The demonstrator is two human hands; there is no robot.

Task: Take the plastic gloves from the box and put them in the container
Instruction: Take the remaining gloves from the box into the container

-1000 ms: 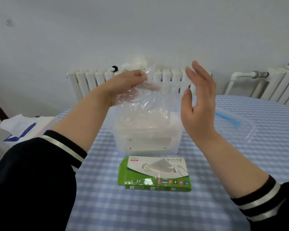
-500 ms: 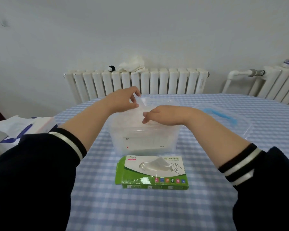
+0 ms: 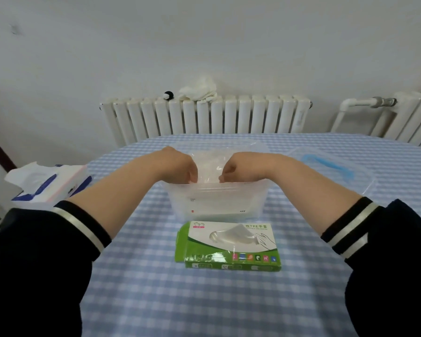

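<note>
On checked tablecloth (image 3: 204,300) — container (image 3: 216,203), box (image 3: 229,246), radiator (image 3: 204,115) behind

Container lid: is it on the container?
No, the lid lies on the table, right of the open container.

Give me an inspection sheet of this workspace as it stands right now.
Surface: blue-and-white checked tablecloth.
Job's things: clear plastic container, open, thin clear gloves inside; green cardboard glove box lying in front of it.
Clutter: clear lid with blue seal to the right; white tissue pack to the left.
Hands: left hand and right hand both pinch the gloves over the container.
Cables: nothing seen.
Surroundings: white ribbed radiator, white cloth on top.
</note>
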